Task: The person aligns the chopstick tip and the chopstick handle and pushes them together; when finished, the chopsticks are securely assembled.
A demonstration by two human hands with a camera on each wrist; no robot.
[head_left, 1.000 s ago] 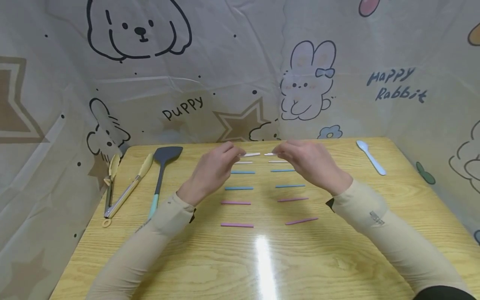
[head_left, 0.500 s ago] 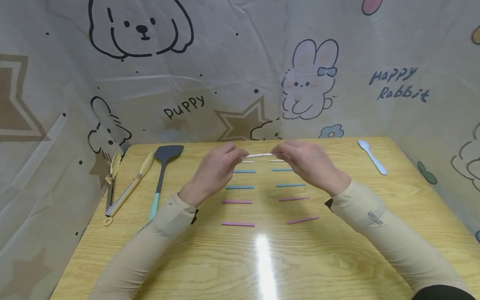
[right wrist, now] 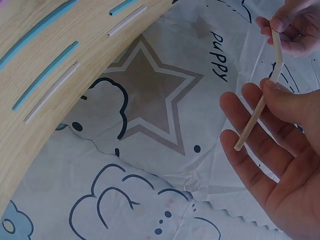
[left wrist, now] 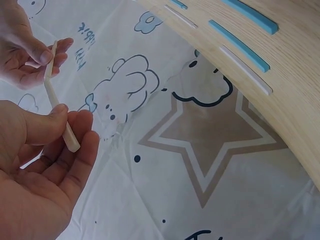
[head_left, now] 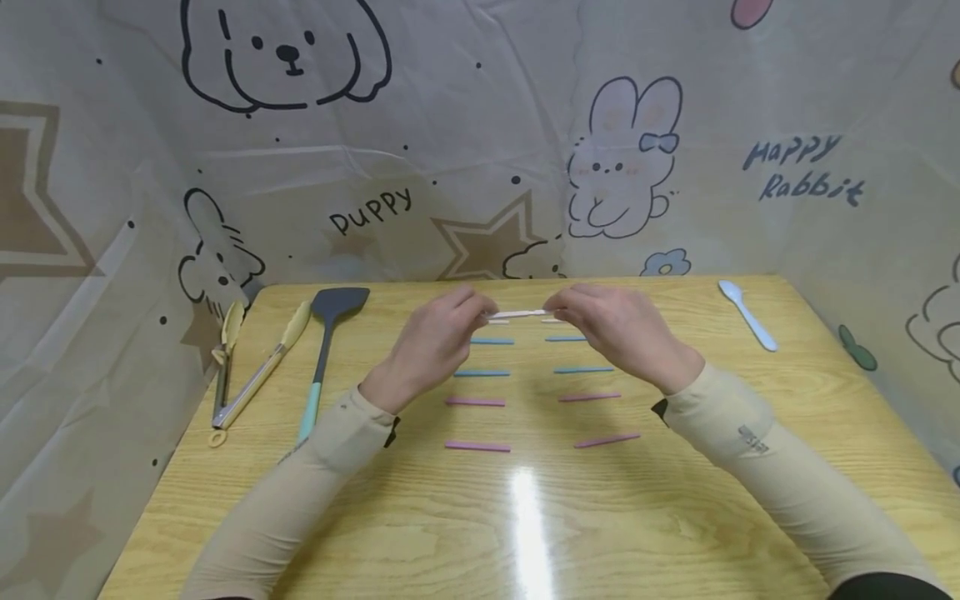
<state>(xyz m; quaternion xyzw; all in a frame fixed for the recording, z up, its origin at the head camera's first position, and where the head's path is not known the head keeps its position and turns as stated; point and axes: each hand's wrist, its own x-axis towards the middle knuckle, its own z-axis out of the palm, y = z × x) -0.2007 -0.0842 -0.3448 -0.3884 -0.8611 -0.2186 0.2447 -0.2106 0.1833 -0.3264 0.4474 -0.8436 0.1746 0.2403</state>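
Above the table's far side, my left hand (head_left: 431, 343) pinches one thin white stick (left wrist: 54, 98) between thumb and fingers. My right hand (head_left: 618, 332) pinches another white stick (right wrist: 253, 119) the same way. The inner ends of the two sticks meet end to end, at a slight angle in the wrist views. Behind and below the hands lie loose white sticks (left wrist: 245, 69), partly hidden in the head view. Blue sticks (head_left: 482, 373) and pink sticks (head_left: 477, 447) lie on the table in two facing columns, left and right of the middle.
At the left lie a dark spatula (head_left: 322, 350) with a mint handle and two pairs of tongs (head_left: 258, 377) with cream tips. A pale blue spoon (head_left: 748, 315) lies at the far right. Printed cloth (head_left: 480, 125) rises behind the wooden table (head_left: 420, 525).
The two held white sticks were apart a second ago; their inner ends have come together. The hands stay at nearly the same place, and the head view has shifted slightly.
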